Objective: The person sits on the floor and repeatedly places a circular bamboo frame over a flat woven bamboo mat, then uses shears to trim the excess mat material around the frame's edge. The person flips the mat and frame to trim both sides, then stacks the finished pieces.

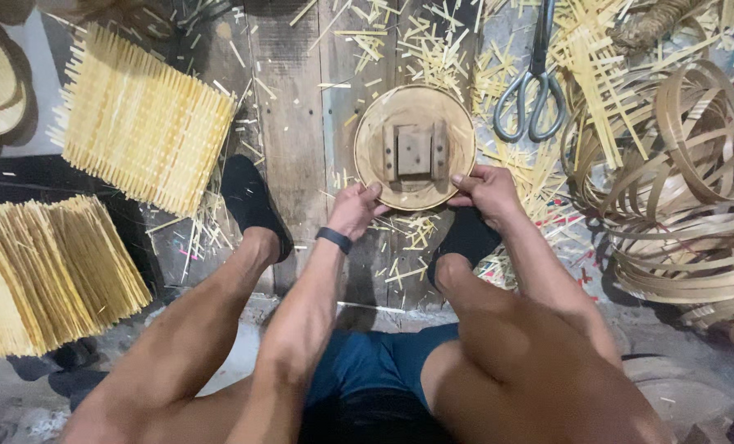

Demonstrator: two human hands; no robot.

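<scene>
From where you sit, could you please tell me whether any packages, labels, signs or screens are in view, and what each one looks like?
None in view: no package, label, sign or screen.
Nearest to one: a plain black band on the left hand's wrist; it shows no display from here.

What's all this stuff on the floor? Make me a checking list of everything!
Surface: worn wooden planks, littered with offcuts.
Job's things: round woven disc with a wooden block on top.
Clutter: bamboo scraps, scissors, woven mats, coiled bamboo hoops.
Hands: left hand and right hand both grip the disc's near rim.
Cables: nothing seen.
Surroundings: stack of strips on the left; person's feet in dark shoes.
</scene>
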